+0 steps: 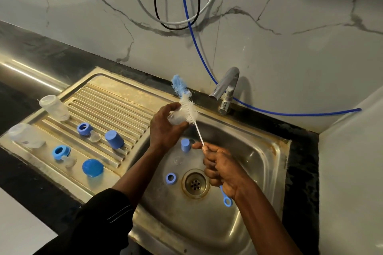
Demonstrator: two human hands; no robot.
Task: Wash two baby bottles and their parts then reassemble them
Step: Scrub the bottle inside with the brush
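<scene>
Head view: above the sink's (pixel 275 147) far left, the left hand (pixel 165 128) curls round a clear bottle part (pixel 175 119), steadying it against the brush (pixel 187 107) whose stem the right hand (pixel 219 170) pinches, probably so drips fall in the basin.

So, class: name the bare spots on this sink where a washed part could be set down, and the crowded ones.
Free: the ribbed drainboard between the far bottle and the basin; the basin floor right of the drain and along its near wall. Crowded: the drainboard's near half, with rings, caps and teats; the floor left of the drain.
</scene>
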